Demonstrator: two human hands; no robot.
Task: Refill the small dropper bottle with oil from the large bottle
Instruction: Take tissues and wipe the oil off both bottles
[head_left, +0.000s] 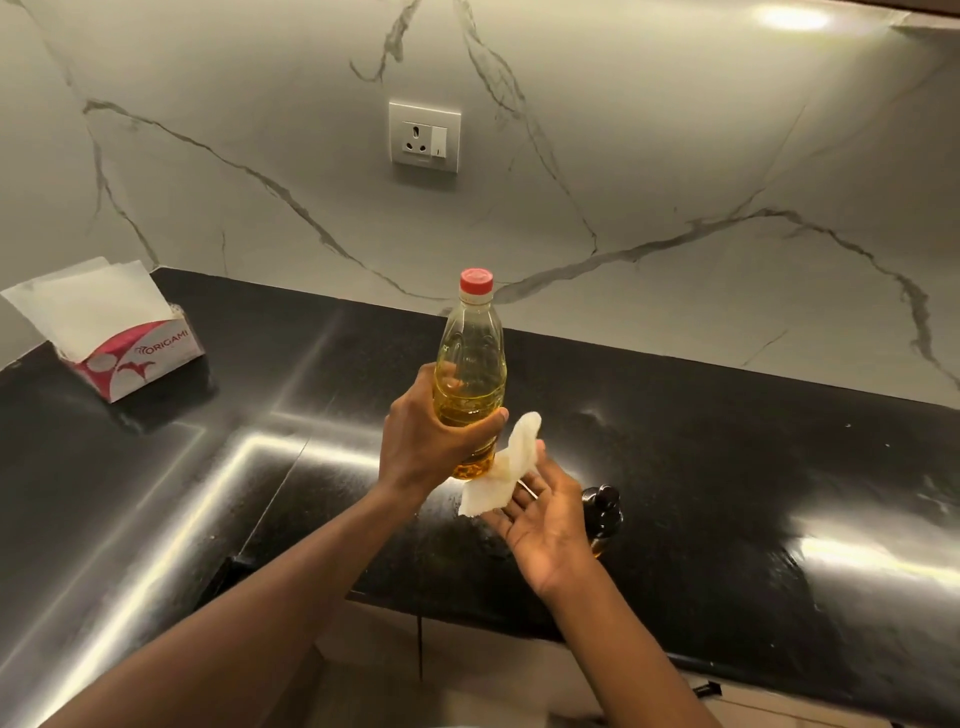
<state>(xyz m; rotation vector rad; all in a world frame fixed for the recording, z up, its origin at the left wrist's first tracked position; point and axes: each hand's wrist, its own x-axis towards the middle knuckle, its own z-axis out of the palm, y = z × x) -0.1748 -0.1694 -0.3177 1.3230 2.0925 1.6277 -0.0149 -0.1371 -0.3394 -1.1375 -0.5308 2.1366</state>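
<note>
My left hand (421, 441) grips the large clear bottle (471, 364) of yellow oil by its lower body and holds it upright above the black counter. Its red cap is on. My right hand (540, 514) lies palm up just below and right of the bottle's base, fingers fairly straight, with a crumpled white tissue (501, 480) resting on them and touching the bottle's bottom. The small dark dropper bottle (602, 512) with a black top stands on the counter right behind my right hand, partly hidden by it.
A red and white tissue box (137, 358) with tissues sticking out sits at the far left of the glossy black counter (727, 467). A marble wall with a power socket (425, 136) rises behind. The counter's front edge runs below my arms.
</note>
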